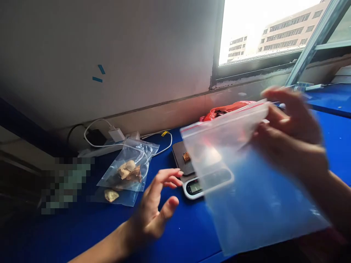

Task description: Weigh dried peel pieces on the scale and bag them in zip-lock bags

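Observation:
My right hand pinches the top corner of a clear zip bag with a red line along its seal. The bag hangs tilted and looks flat. Empty and with fingers apart, my left hand hovers left of the bag, near a digital kitchen scale. A small brown piece rests on the scale's dark plate, partly behind the bag. Farther left lie clear bags holding pale and brown dried chunks; a cream-coloured chunk shows in the lower one.
A red plastic bag stands against the wall behind the scale. White cables and a charger on a power strip run along the back left. The blue table extends to the right, below a window.

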{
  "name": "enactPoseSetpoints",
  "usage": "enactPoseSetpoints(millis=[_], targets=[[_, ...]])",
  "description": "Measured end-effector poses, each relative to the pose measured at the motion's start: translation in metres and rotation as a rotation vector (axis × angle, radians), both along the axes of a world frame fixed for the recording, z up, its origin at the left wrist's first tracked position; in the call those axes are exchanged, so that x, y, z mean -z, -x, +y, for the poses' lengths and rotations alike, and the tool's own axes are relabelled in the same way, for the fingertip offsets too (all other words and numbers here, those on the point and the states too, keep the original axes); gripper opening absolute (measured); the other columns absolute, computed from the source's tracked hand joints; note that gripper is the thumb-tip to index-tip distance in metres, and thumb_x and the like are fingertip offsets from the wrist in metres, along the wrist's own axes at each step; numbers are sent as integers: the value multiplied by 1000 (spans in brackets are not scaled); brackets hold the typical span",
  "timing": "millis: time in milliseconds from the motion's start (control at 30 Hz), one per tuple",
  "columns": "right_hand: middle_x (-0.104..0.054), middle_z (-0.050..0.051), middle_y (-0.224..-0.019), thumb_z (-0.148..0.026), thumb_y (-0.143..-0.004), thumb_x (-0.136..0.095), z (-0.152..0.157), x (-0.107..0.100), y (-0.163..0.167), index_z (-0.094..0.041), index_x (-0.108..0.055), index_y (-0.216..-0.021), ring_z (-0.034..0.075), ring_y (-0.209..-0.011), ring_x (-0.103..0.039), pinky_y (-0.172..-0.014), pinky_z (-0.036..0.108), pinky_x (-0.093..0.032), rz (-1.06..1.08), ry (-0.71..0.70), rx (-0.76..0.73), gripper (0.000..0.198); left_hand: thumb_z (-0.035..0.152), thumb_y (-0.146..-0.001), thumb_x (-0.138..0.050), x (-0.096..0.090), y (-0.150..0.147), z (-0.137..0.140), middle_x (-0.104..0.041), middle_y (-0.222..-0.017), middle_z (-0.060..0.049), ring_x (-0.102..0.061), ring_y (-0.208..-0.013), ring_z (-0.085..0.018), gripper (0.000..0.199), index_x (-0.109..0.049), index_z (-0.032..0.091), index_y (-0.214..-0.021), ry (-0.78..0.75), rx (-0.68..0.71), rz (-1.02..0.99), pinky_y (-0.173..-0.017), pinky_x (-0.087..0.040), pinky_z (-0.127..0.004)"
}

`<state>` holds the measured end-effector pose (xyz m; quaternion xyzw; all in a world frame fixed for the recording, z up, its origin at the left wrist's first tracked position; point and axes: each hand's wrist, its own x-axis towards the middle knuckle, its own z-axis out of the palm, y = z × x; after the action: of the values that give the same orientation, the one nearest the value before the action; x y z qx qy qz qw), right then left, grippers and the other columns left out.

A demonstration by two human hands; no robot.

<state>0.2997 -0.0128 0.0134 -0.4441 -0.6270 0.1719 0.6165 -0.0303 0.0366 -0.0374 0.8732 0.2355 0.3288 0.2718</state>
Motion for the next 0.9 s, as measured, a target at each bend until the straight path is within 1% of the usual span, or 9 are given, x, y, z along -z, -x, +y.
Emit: enactPoseSetpoints(millis=[33,67,133,233,367,533,667,733,900], targets=[[-67,2,-100,-33,-94,-63,1,3,15,-39,-66,-119,18,-78,-68,-62,31,-58,78,-37,-72,26,56,-106,-36,-1,-1,-6,-64,-121,-6,-68,-103,-22,44,-37,38,-146,85,73,17,-89,-60,-38],[-67,1,-95,-28,-95,-62,3,7,28,-37,-67,-114,16,-78,-69,-67,31,-59,61,-27,-197,21,59,-106,-35,-3,-2,-10,-68,-115,-5,-70,-100,-22,47,-36,38,-147,166,139,33,-88,-60,-37],[-67,2,-92,-22,-97,-58,8,13,47,-30,-67,-111,15,-79,-69,-71,30,-60,-52,13,-312,18,63,-104,-36,-6,-3,-13,-73,-100,-3,-72,-90,-21,50,-42,34,-144,287,217,61,-84,-59,-36],[-67,3,-89,-14,-96,-54,14,23,56,-21,-63,-117,12,-76,-64,-67,26,-56,-311,3,-347,23,62,-103,-41,-11,-5,-7,-72,-81,-1,-69,-74,-18,45,-62,26,-120,352,154,54,-73,-57,-31],[-64,2,-88,-11,-94,-57,18,34,56,-18,-53,-133,12,-75,-60,-67,25,-54,-485,-92,-268,40,39,-103,-50,-14,-8,3,-71,-74,0,-64,-67,-15,26,-69,21,-100,294,15,80,-64,-51,-24],[-62,9,-107,-14,-96,-60,13,33,64,-18,-61,-115,17,-100,-59,-84,31,-54,-653,-291,-114,19,17,-97,-51,-14,-12,5,-74,-90,-2,-66,-75,-13,19,-70,20,-100,130,176,172,-69,-51,-22],[-61,12,-103,-15,-96,-59,9,29,80,-14,-64,-100,21,-98,-58,-86,36,-53,-740,-374,-70,7,15,-99,-49,-12,-12,6,-74,-101,-4,-70,-90,-16,19,-67,19,-103,76,248,203,-81,-53,-25],[-62,13,-98,-16,-96,-58,9,30,91,-12,-65,-95,23,-96,-57,-85,39,-52,-765,-389,-85,8,15,-99,-47,-10,-12,7,-73,-102,-5,-69,-92,-17,19,-66,19,-103,23,265,214,-81,-53,-26],[-64,12,-91,-16,-97,-54,10,43,112,-10,-66,-91,22,-88,-54,-80,37,-51,-782,-356,-173,15,18,-100,-44,-7,-8,9,-64,-78,-3,-61,-69,-16,21,-58,18,-85,-84,268,281,-63,-47,-25]])
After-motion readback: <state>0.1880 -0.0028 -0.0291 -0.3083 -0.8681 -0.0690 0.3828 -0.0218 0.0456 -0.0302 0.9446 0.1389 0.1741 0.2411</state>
